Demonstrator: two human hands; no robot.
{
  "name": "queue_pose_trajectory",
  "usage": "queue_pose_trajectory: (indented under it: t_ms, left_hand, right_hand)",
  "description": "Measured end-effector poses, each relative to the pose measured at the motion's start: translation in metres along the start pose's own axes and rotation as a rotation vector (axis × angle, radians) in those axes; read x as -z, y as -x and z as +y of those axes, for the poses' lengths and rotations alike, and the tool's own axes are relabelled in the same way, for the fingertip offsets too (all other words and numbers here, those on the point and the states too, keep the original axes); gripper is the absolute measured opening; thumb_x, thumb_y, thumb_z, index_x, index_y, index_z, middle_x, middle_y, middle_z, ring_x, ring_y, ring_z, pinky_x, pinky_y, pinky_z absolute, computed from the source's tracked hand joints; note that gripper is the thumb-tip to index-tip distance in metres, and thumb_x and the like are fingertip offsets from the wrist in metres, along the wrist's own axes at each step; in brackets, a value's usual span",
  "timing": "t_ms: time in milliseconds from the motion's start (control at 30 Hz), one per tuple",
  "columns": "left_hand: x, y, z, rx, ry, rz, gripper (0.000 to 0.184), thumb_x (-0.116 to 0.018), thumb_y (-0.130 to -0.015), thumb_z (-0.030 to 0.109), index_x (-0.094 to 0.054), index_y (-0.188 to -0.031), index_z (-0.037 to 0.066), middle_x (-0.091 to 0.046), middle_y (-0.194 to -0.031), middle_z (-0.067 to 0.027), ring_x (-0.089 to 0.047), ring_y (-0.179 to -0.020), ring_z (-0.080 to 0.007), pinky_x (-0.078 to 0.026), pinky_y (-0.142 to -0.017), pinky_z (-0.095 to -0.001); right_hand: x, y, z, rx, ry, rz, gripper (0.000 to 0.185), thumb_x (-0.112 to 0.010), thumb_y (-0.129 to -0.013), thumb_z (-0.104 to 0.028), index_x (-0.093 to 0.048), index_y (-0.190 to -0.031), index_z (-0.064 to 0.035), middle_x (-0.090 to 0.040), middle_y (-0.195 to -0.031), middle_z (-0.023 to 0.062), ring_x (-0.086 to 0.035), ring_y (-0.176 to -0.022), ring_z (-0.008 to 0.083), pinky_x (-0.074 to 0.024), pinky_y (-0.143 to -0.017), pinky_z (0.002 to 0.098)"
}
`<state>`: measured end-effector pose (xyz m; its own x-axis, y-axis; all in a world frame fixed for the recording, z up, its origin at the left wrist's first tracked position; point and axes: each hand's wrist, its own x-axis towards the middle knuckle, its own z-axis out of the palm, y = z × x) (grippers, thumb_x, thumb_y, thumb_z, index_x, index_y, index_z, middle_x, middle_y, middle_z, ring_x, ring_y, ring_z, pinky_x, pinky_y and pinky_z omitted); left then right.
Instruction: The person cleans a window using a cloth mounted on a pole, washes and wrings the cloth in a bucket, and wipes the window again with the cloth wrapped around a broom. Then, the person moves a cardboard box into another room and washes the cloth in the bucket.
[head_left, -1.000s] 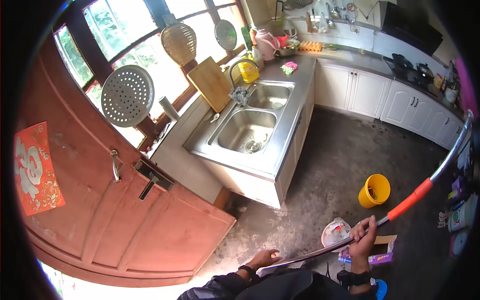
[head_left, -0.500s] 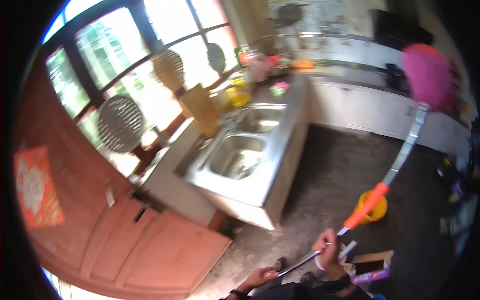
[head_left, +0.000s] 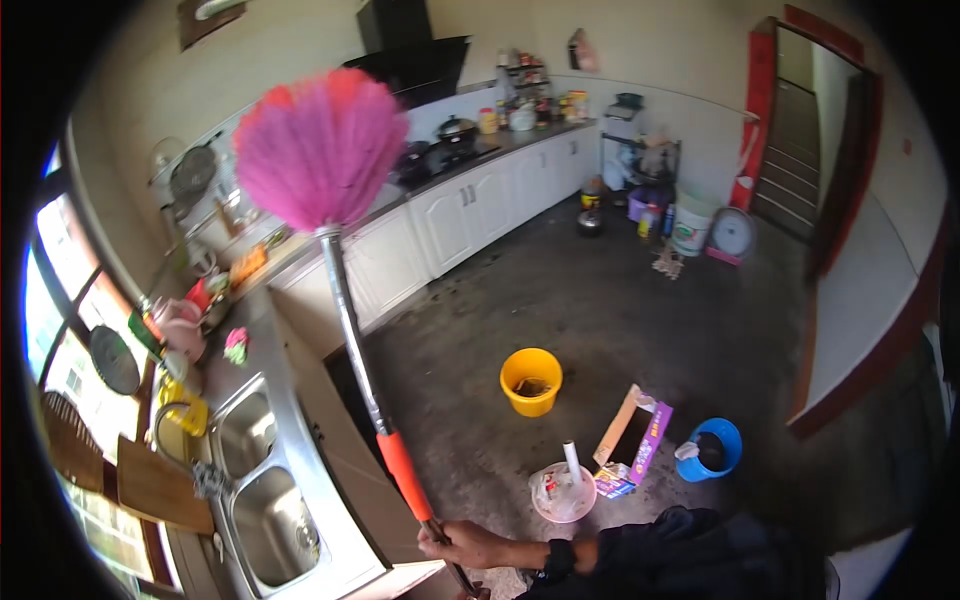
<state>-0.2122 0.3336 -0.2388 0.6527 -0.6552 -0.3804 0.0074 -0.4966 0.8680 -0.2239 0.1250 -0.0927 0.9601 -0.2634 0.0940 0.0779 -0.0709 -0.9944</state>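
A long-handled duster (head_left: 318, 150) with a round pink-purple head, orange at the top, stands raised and tilted. Its silver telescopic pole (head_left: 355, 335) has an orange grip section (head_left: 404, 475). My right hand (head_left: 465, 545) is closed around the pole just below that orange section. At the bottom edge, only a sliver of my left hand (head_left: 478, 593) shows, at the pole's lower end; most of it is out of frame. The duster head appears in front of the far counter and wall, and I cannot tell whether it touches anything.
On the left is a double sink (head_left: 275, 525) in a metal counter. White cabinets (head_left: 440, 240) line the far wall. On the dark floor stand a yellow bucket (head_left: 531, 400), a pink basin (head_left: 590, 495), a purple carton (head_left: 652, 440) and a blue bucket (head_left: 735, 450). A red-framed doorway (head_left: 760, 120) is at right.
My view has turned right, toward the stove, floor and doorway. In view, the duster head has shifted from the right side to the upper left. My right hand still grips the pole.
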Motion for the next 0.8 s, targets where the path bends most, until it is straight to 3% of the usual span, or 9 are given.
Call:
queue_pose_trajectory:
  t_ms: [67,133,200,367,433,600,700,800]
  left_hand:
    - [0.015,-0.010,0.034,-0.049,-0.202,-0.036,0.038,-0.064,-0.086,0.028,-0.061,-0.106,-0.004,-0.067,-0.088,-0.0104,-0.061,-0.077,-0.0182,-0.049,-0.070,-0.0321]
    - [0.016,-0.025,0.043,0.024,-0.110,-0.071,0.041,-0.062,-0.086,0.034,-0.063,-0.103,-0.003,-0.068,-0.087,-0.0167,-0.063,-0.078,-0.0253,-0.049,-0.072,-0.0369]
    - [0.018,-0.048,0.030,-0.027,-0.262,-0.101,0.042,-0.061,-0.088,0.036,-0.061,-0.105,-0.002,-0.067,-0.090,-0.0158,-0.063,-0.080,-0.0242,-0.048,-0.072,-0.0367]
    - [-0.007,-0.095,-0.012,-0.376,-0.254,-0.220,0.041,-0.062,-0.089,0.034,-0.058,-0.109,-0.001,-0.067,-0.093,-0.0136,-0.063,-0.082,-0.0214,-0.048,-0.073,-0.0351]
    - [-0.019,-0.106,-0.018,-0.376,-0.296,-0.236,0.041,-0.064,-0.088,0.031,-0.056,-0.112,0.000,-0.067,-0.095,-0.0135,-0.062,-0.083,-0.0215,-0.049,-0.072,-0.0351]
    - [-0.046,-0.086,0.047,-0.265,-0.280,-0.334,0.036,-0.068,-0.086,0.024,-0.055,-0.110,0.001,-0.063,-0.089,-0.0112,-0.062,-0.078,-0.0212,-0.049,-0.070,-0.0336]
    - [-0.067,-0.099,0.030,-0.272,-0.266,-0.399,0.031,-0.062,-0.090,0.024,-0.056,-0.110,0.002,-0.062,-0.093,-0.0093,-0.062,-0.080,-0.0204,-0.049,-0.072,-0.0318]
    - [-0.098,-0.101,0.052,-0.247,-0.701,-0.291,0.041,-0.069,-0.078,0.040,-0.067,-0.102,0.007,-0.069,-0.088,-0.0160,-0.067,-0.088,-0.0307,-0.052,-0.077,-0.0405]
  right_hand:
    - [0.000,-0.002,-0.007,0.019,0.018,0.084,0.028,-0.053,-0.094,-0.033,-0.051,-0.100,-0.0060,-0.053,-0.069,0.0066,-0.056,-0.063,0.0179,-0.0446,-0.062,0.0338]
    - [0.002,-0.007,-0.005,0.013,0.012,0.141,0.028,-0.053,-0.094,-0.033,-0.051,-0.098,-0.0056,-0.052,-0.066,0.0076,-0.055,-0.061,0.0205,-0.0439,-0.060,0.0353]
    - [0.007,-0.008,0.000,-0.006,0.030,0.197,0.029,-0.053,-0.094,-0.034,-0.051,-0.097,-0.0052,-0.052,-0.065,0.0094,-0.055,-0.059,0.0243,-0.0434,-0.058,0.0374]
    - [0.027,0.005,0.012,0.002,0.124,0.335,0.032,-0.052,-0.094,-0.036,-0.052,-0.096,-0.0041,-0.057,-0.066,0.0162,-0.058,-0.061,0.0357,-0.0437,-0.058,0.0424]
    - [0.040,0.016,0.014,0.019,0.147,0.361,0.033,-0.052,-0.093,-0.037,-0.052,-0.096,-0.0040,-0.058,-0.068,0.0173,-0.060,-0.064,0.0366,-0.0440,-0.058,0.0434]
    - [0.066,0.042,0.024,0.029,0.220,0.439,0.034,-0.053,-0.093,-0.038,-0.052,-0.096,-0.0045,-0.058,-0.069,0.0182,-0.060,-0.065,0.0372,-0.0441,-0.058,0.0451]
    - [0.089,0.067,0.021,0.011,0.261,0.510,0.033,-0.053,-0.093,-0.038,-0.052,-0.095,-0.0049,-0.058,-0.068,0.0183,-0.060,-0.065,0.0373,-0.0439,-0.058,0.0457]
    - [0.111,0.095,0.015,0.030,0.249,0.629,0.032,-0.054,-0.093,-0.037,-0.051,-0.093,-0.0049,-0.057,-0.067,0.0181,-0.060,-0.064,0.0378,-0.0439,-0.058,0.0460]
